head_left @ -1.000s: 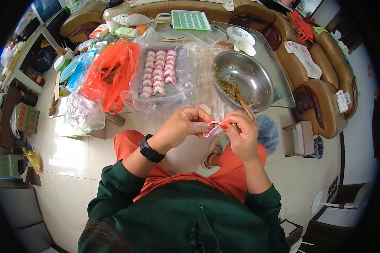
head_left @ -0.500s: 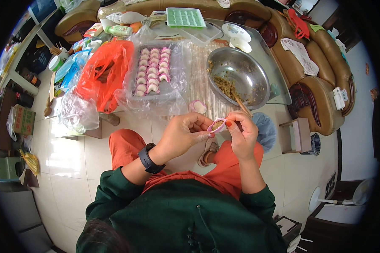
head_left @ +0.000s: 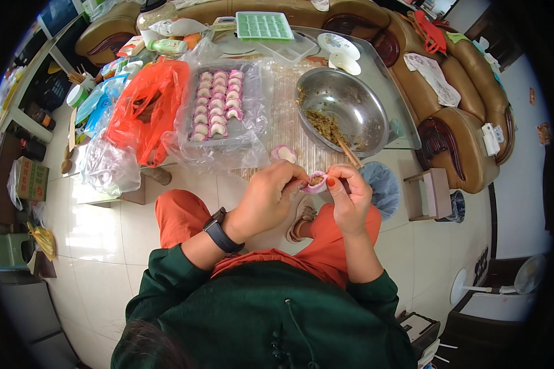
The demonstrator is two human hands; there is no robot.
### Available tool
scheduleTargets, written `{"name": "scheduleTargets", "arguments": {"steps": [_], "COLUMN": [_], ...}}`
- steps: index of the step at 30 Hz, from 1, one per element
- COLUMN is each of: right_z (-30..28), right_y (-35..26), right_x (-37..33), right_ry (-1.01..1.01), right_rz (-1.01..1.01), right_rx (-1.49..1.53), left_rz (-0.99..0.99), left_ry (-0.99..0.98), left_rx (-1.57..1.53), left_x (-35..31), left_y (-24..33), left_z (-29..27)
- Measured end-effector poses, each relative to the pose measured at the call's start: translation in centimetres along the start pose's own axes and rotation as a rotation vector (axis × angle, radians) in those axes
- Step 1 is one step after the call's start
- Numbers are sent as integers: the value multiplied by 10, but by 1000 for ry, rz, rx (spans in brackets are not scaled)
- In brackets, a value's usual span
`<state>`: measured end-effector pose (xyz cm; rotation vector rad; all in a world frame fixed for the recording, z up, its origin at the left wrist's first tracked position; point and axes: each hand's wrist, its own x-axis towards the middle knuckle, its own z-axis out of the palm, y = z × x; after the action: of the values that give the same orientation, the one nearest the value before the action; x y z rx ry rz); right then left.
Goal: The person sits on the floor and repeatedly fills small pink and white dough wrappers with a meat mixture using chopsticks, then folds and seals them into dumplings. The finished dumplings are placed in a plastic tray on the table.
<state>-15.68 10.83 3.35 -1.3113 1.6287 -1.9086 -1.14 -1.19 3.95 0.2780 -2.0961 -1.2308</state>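
Observation:
Between my two hands is a partly closed dumpling (head_left: 316, 182), its pink-edged wrapper folded around brown filling that still shows at the top. My left hand (head_left: 269, 195) pinches its left edge, the thumb and fingers bent together. At its right side my right hand (head_left: 349, 195) grips the wrapper between thumb and fingers. Just beyond, a round dumpling wrapper (head_left: 284, 154) with a pink rim lies at the table's near edge. The steel bowl (head_left: 368, 117) holds brown filling (head_left: 324, 125), with chopsticks (head_left: 349, 151) leaning in it. Rows of finished dumplings (head_left: 217, 103) fill part of a plastic-lined tray (head_left: 247, 132).
Left of the tray lies a red plastic bag (head_left: 166, 83), with a clear bag (head_left: 111, 169) nearer me. A green compartment tray (head_left: 264, 26) and stacked dishes (head_left: 343, 61) stand at the far side. A lined bin (head_left: 381, 190) and a small stool (head_left: 429, 194) are at right.
My left hand has turned, its fingers now pinching closer over the dumpling's left edge. The dumpling's opening looks smaller. The whole view has shifted slightly.

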Motion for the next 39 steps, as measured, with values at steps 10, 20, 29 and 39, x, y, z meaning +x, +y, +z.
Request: {"name": "scheduleTargets", "arguments": {"steps": [10,20,29,39], "right_z": [0,-6,-10,0], "right_y": [2,1,3,-16], "right_x": [0,0,-2,4], "right_ry": [4,-166,-152,-141], "right_rz": [2,84,45,-101], "right_rx": [40,141,-50,-290], "left_rz": [-237,-180,0,209], "left_ry": [-53,-60,-49,-86], "left_rx": [-296,-63,65,303], "left_x": [8,11,10,17], "left_y": [6,9,11,19], "left_z": [-1,-9,-10,-9]}}
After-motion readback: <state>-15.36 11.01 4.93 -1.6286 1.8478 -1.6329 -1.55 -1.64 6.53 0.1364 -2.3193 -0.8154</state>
